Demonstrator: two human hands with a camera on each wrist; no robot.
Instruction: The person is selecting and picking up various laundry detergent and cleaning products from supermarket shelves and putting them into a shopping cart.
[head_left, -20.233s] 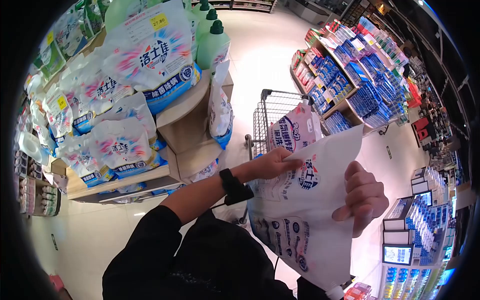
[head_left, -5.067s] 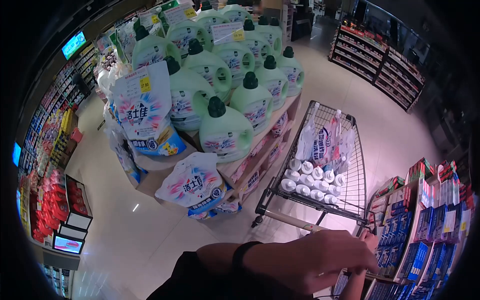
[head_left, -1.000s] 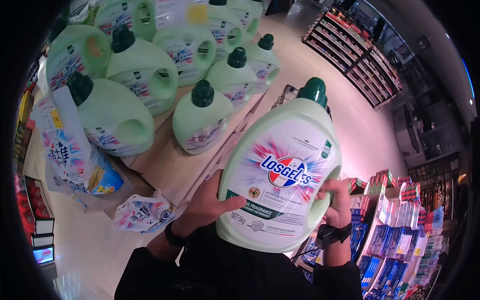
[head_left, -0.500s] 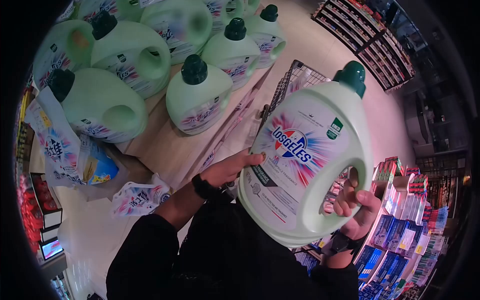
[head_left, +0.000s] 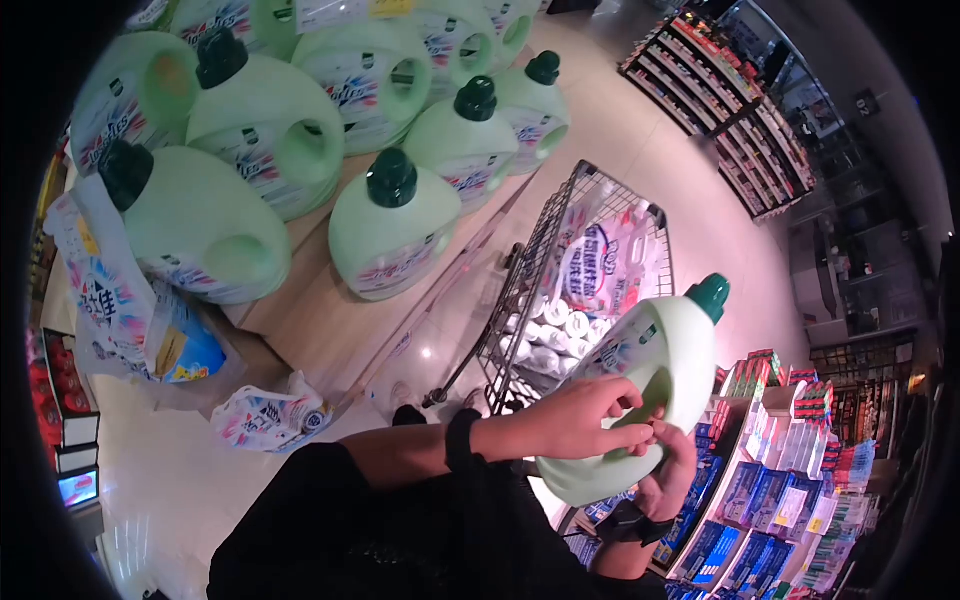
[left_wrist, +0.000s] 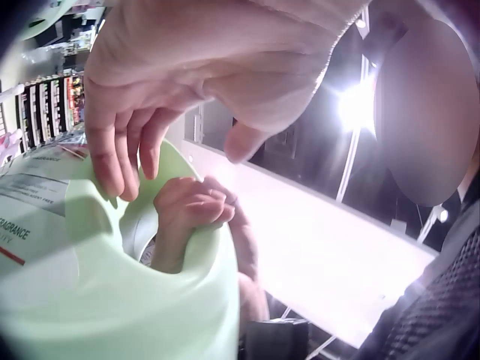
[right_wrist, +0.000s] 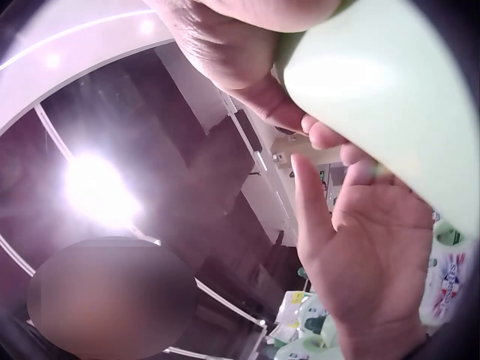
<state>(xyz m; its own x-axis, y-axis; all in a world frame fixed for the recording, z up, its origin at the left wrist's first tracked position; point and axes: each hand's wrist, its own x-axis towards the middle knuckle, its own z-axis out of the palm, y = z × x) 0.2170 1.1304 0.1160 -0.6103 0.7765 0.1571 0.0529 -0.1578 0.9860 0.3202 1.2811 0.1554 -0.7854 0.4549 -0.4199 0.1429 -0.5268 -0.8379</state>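
Note:
A pale green detergent bottle (head_left: pixel 690 350) with a dark green cap hangs tilted beside the cart. My right hand (head_left: pixel 668 478) grips its handle; in the left wrist view the curled fingers of that right hand (left_wrist: pixel 193 206) pass through the handle opening of the bottle (left_wrist: pixel 150 315). My left hand (head_left: pixel 560 420) reaches across the bottle near the handle, fingers loosely bent. The right wrist view shows the left hand (right_wrist: pixel 375 251) with its palm exposed and thumb apart, below the right hand (right_wrist: pixel 232 52) and the bottle (right_wrist: pixel 420 97). Whether the left fingertips touch the handle, I cannot tell.
Behind the bottle stands a wire cart (head_left: pixel 665 235) holding a printed bag (head_left: pixel 600 265) and several white bottles (head_left: pixel 550 338). Several green bottles (head_left: pixel 235 130) fill the wooden display (head_left: pixel 310 270) at left. Shelves of blue boxes (head_left: pixel 745 490) stand at lower right.
The bottle has moved down and away from the body, and more of the cart shows. My left hand has left the bottle's label side and come over near the handle. My right hand still holds the handle.

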